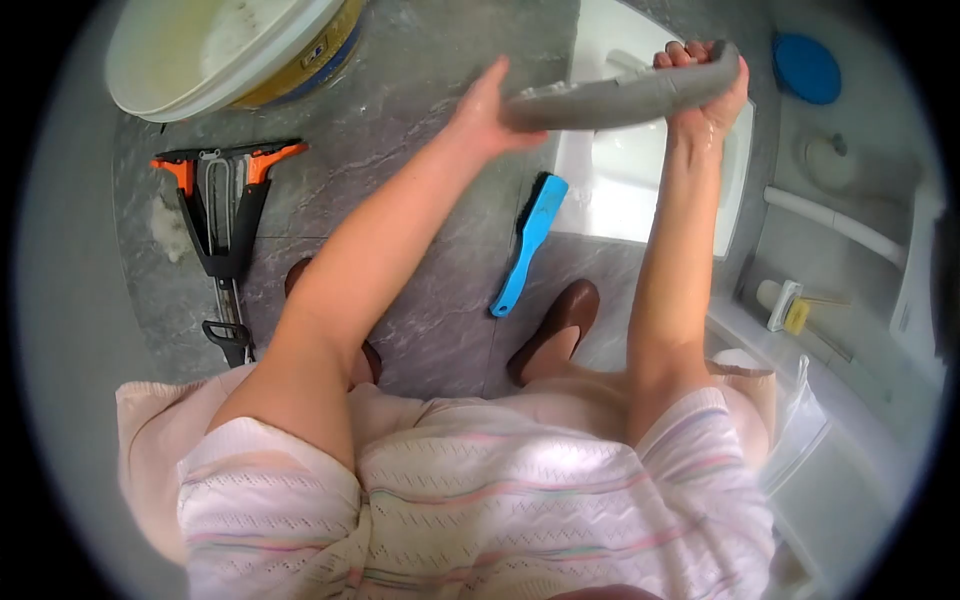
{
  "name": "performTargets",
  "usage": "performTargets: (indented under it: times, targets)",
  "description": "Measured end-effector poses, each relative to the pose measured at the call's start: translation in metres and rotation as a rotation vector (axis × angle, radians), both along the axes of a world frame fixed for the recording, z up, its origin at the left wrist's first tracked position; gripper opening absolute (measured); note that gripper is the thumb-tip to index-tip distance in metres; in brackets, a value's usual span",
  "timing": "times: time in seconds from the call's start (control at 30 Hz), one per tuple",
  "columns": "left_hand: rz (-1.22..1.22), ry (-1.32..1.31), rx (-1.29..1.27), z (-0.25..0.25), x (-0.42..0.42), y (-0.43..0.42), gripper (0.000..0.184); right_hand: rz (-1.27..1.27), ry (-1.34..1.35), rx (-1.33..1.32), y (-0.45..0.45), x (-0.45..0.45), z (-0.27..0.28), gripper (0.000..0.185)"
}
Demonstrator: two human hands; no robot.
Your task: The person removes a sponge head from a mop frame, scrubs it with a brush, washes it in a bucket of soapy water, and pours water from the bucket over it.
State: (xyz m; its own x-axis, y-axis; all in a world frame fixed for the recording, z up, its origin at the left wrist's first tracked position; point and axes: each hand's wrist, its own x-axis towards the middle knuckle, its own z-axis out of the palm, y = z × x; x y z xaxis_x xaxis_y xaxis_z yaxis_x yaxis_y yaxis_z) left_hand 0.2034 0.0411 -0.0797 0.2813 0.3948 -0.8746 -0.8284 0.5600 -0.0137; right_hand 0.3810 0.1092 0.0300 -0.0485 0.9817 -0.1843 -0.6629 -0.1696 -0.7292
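Observation:
A long grey sponge mop head (625,100) is stretched between my two hands, over the edge of a white ceramic squat pan. My left hand (487,112) holds its left end, thumb pointing up and the other fingers mostly hidden behind it. Around the right end, which bends upward, the fingers of my right hand (715,88) are wrapped; that wrist looks wet. Below the sponge, a blue-handled brush (537,235) lies on the floor between my feet. To the left lies a mop frame (222,200) with orange end clips and no sponge in it.
A large bucket (280,75) with cloudy, foamy water stands at the upper left. The white squat pan (610,190) is set in the grey tile floor (430,270). A blue round object (806,68), a white pipe (835,218) and a clear plastic bag (795,420) are on the right.

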Motion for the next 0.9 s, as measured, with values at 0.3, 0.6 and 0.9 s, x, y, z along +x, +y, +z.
performTargets:
  times: [0.3, 0.6, 0.9]
  targets:
    - [0.27, -0.065, 0.582, 0.023, -0.007, 0.03, 0.039, 0.196, -0.12, 0.082, -0.009, -0.009, 0.006, 0.032]
    - [-0.029, 0.155, 0.808, 0.045, 0.019, 0.024, 0.064, -0.074, -0.813, 0.033, -0.023, -0.051, -0.024, 0.033]
    - [-0.523, 1.114, 1.061, 0.068, 0.02, -0.002, 0.087, 0.126, -0.649, -0.092, -0.033, -0.058, -0.015, 0.032]
